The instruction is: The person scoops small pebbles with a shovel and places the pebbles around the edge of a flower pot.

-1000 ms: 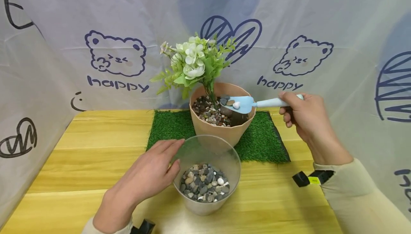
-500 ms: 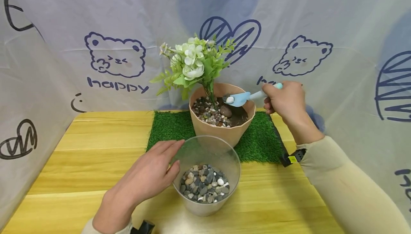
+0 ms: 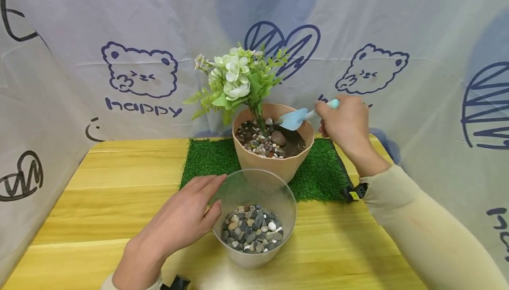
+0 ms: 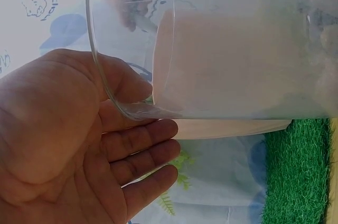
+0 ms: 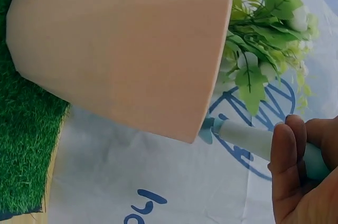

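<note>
My right hand (image 3: 345, 120) grips the handle of a small light-blue shovel (image 3: 293, 119). Its blade tilts down inside the peach flowerpot (image 3: 274, 166), by pebbles at the back of the pot. The pot holds dark soil, small mixed gravel, a larger brown stone (image 3: 278, 138) and a stem of white flowers (image 3: 237, 78). In the right wrist view the pot wall hides most of the blade. My left hand (image 3: 179, 219) rests against the left rim of a clear container (image 3: 254, 261), fingers loosely extended. Grey, tan and white pebbles (image 3: 252, 230) lie in that container.
The pot stands on a green turf mat (image 3: 324, 175) on a wooden table (image 3: 115, 197). Behind and beside the table hangs a pale cloth (image 3: 214, 7) with blue drawings. The clear container stands in front of the pot, close to it.
My right hand moved left and slightly up with the shovel. The shovel blade tipped over, and the pebbles it carried slid off into the pot. My left hand stayed at the container.
</note>
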`<state>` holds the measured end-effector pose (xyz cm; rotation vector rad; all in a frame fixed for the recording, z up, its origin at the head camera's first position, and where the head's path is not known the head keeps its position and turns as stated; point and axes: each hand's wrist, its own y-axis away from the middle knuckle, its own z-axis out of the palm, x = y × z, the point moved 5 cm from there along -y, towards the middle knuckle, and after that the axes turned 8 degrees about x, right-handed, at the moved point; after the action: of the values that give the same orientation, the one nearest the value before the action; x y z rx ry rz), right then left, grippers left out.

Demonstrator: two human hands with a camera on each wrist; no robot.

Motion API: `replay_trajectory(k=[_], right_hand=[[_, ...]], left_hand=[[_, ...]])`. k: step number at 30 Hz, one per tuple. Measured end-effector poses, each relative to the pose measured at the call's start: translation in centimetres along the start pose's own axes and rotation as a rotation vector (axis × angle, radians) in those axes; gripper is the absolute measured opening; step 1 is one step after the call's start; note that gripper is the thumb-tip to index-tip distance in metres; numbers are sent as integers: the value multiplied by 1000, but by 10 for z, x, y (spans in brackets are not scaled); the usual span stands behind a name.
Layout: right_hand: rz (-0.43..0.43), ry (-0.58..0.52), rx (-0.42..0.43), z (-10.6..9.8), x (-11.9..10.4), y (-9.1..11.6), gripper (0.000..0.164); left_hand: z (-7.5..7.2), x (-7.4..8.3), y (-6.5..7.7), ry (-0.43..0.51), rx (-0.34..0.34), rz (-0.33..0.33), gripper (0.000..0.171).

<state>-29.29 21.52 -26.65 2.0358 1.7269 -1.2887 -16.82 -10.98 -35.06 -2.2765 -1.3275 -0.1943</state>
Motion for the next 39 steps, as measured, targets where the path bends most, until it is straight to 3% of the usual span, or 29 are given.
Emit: replay_trajectory(k=[6,10,17,26,29,32,39], right_hand=[[-213,161,68,3,-11,7,38],[-286,185,83,3,-15,12,37],[-255,116,100,-8,-18,22,33],[-184,-58,155,-56,-20,59,21],[-232,-140,131,-69,-27,76,13],[-332,-169,82,-73,-37,91,8],[-589,-95,-145,-43,-46,122,13]], left_hand=[[0,0,0,2,4,0,56],[1,-1,0,0,4,-4,57],[3,-4,1,0,-11,-24,58],[1,-2,0,11,16,8,57],[0,-1,0,14,13,5,57],[0,-1,0,12,9,4,57],[1,0,-1,4,12,14,56]])
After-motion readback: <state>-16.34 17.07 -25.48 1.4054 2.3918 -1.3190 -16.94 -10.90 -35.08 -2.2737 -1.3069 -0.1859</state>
